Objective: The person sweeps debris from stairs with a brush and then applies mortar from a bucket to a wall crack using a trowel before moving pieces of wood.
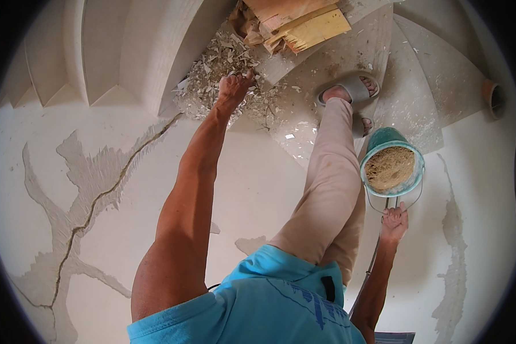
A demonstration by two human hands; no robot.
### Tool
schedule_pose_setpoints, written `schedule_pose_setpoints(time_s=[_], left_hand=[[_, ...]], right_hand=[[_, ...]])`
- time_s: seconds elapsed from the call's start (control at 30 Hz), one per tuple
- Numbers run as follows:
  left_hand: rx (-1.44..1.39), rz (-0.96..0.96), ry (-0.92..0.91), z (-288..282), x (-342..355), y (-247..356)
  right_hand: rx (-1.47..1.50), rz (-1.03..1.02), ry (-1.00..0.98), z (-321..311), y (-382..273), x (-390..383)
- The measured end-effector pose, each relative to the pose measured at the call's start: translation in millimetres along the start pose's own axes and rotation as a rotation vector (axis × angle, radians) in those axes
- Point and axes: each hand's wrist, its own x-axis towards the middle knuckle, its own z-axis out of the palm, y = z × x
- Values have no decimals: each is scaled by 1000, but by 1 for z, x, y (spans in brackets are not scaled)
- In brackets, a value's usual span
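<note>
My right hand (394,222) is closed on the thin wire handle of a teal bucket (382,147). The bucket hangs tilted, its mouth facing me, and holds tan sand (390,168). My left hand (235,89) is stretched out over a heap of pale flakes and chips (215,69). Its fingers are loosely bent and partly apart, and I see nothing in them. Whether it touches the heap I cannot tell.
Broken wooden boards (295,23) and crumpled brown paper lie beyond the heap. Winding steps (413,74) carry flakes and dust; my sandalled feet (350,92) stand there. A terracotta pot (492,98) is at the far right. A long crack (92,206) runs through the white wall on the left.
</note>
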Motion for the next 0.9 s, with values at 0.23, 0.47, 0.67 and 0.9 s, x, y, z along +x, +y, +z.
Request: schedule_pose_setpoints(time_s=[0.23,0.47,0.67,0.9], left_hand=[[166,69,10,-29,25,10],[203,236,7,-17,38,5],[183,342,321,-9,28,-5],[169,333,72,-26,37,-4]], right_hand=[[45,5,-50,-8,4,2],[80,4,-55,-13,11,2],[86,-6,-28,-15,18,4],[71,-8,-73,-20,19,8]])
